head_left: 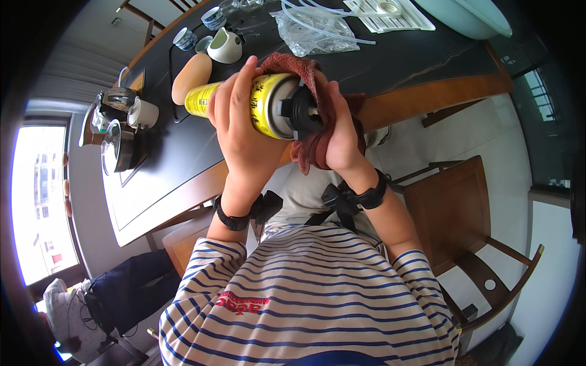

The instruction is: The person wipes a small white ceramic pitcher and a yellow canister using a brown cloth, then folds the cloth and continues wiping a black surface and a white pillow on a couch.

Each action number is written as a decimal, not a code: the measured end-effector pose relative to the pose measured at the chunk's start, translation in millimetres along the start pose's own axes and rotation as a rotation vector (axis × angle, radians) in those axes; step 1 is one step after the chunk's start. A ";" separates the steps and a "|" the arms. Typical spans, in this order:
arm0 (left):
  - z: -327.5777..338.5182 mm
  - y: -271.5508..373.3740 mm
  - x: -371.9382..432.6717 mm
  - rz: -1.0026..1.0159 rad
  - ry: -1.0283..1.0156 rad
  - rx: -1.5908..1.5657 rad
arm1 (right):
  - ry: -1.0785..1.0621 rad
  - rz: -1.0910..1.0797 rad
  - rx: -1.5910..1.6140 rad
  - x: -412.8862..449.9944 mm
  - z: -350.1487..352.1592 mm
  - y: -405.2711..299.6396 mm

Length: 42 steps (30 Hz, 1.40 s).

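Note:
My left hand is wrapped around a yellow gas canister that bears dark writing. The can lies on its side in the air, its black plastic nozzle end turned to the right. In my right hand is a reddish-brown terry cloth, bunched up against that nozzle end. Part of the cloth drapes over the top of the can and part hangs below. Black straps with small dark boxes sit on both wrists.
Beyond my hands on the dark tabletop are an orange-tan oval object, a pale pitcher, blue-and-white cups and a plastic bag with tubing. A kettle stands left. A wooden chair is at right.

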<state>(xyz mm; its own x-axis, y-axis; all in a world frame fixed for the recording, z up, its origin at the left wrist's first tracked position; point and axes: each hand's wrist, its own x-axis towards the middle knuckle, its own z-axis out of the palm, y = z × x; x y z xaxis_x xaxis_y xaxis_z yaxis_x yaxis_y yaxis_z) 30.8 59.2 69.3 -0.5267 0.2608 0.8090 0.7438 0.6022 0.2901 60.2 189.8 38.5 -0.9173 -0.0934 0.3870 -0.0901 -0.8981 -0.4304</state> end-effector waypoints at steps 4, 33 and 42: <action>-22.0 -9.7 23.4 -0.064 0.009 -0.022 | -0.263 -0.047 -0.191 25.2 -12.8 16.5; -61.0 -108.6 104.8 -0.392 -0.129 -0.971 | -0.670 -0.507 -2.023 102.8 64.7 -48.9; -58.8 -74.0 3.6 0.119 0.170 -0.161 | -0.479 -0.665 -1.905 101.8 76.3 -35.3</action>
<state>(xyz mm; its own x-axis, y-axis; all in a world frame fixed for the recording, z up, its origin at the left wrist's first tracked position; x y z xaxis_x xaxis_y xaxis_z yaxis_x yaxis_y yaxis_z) -2.0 -28.8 80.8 -0.3655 0.1840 0.9124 0.8593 0.4436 0.2548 -0.5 179.2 155.2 -0.4600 -0.3766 0.8041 -0.7794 0.6050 -0.1625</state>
